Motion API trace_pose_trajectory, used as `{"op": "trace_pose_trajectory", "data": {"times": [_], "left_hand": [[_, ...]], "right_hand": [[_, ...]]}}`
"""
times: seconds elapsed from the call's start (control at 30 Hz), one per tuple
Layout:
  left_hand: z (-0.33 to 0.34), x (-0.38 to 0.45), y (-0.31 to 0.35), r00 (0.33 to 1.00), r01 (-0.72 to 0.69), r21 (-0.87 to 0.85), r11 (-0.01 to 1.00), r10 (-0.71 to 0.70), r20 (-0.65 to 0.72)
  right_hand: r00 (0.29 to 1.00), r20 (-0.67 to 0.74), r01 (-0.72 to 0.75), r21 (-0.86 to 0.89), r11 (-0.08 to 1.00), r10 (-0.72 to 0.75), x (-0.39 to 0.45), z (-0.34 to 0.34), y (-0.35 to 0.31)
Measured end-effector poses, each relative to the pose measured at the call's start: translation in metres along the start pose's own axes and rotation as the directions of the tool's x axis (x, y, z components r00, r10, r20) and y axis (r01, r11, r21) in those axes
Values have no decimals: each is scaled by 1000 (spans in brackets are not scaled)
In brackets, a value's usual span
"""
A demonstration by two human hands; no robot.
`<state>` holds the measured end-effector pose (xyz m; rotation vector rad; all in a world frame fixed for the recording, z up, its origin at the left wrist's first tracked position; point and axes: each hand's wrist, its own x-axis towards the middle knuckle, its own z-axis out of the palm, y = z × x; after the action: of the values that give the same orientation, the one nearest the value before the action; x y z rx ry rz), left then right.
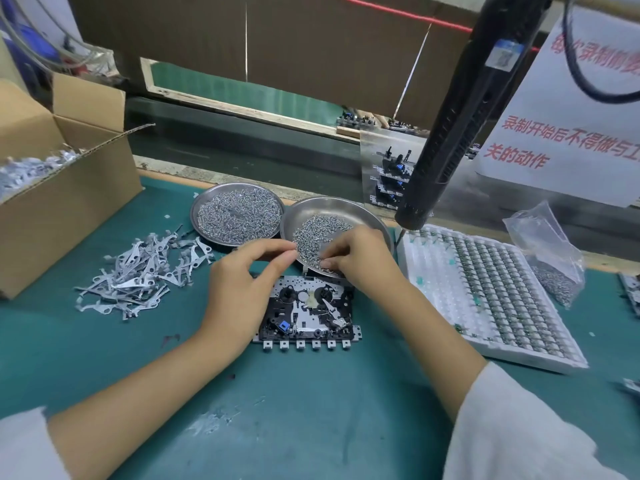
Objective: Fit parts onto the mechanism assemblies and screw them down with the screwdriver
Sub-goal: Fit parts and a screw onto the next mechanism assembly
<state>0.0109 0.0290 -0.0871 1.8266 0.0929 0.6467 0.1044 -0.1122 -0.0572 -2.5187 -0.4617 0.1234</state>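
Two forearms in pale sleeves reach up from the bottom of the frame across a green desk (pixel 311 410). At centre lies a mechanism assembly (pixel 308 315), black and metal, flat on the desk with a row of small tabs along its near edge. The left hand (pixel 242 275) hovers just left of it, fingers curled with thumb and forefinger brought together; whether they pinch anything cannot be told. The right hand (pixel 360 258) reaches into the near steel dish (pixel 367 211), fingertips pinching among loose screws (pixel 311 237). A second dish (pixel 239 216), heaped with screws, sits just left. A scatter of stamped metal levers (pixel 142 275) lies at centre left beside an open cardboard box (pixel 62 188). A white tray of small parts (pixel 491 292) fills the right. An electric screwdriver (pixel 460 116) hangs at upper right.
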Motion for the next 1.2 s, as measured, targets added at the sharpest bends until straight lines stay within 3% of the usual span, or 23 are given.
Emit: {"op": "trace_pose_trajectory", "data": {"times": [0.13,0.3,0.37,0.43,0.5,0.7,1.2], "left_hand": [[2,-3,3,999,-33,-28,999,34,17],[2,-8,7,997,-73,-23,997,74,23],[3,-9,9,996,-89,-50,995,90,17],[4,-10,10,996,-91,-106,990,93,16],[5,-10,10,996,-74,-180,981,82,37],[6,-9,10,990,19,-346,938,30,137],[5,-11,15,980,47,-408,912,37,194]], "right_hand": [[983,-184,41,127,991,-17,-11,-1,10],[964,-264,105,326,940,-16,-27,-6,16],[973,-232,142,572,808,-7,-38,-7,12],[992,-126,112,804,585,-18,-50,-4,8],[998,-35,56,902,427,-57,-60,1,4],[999,-15,24,958,286,-35,-70,8,0],[998,11,9,947,323,-59,-73,6,2]]}}
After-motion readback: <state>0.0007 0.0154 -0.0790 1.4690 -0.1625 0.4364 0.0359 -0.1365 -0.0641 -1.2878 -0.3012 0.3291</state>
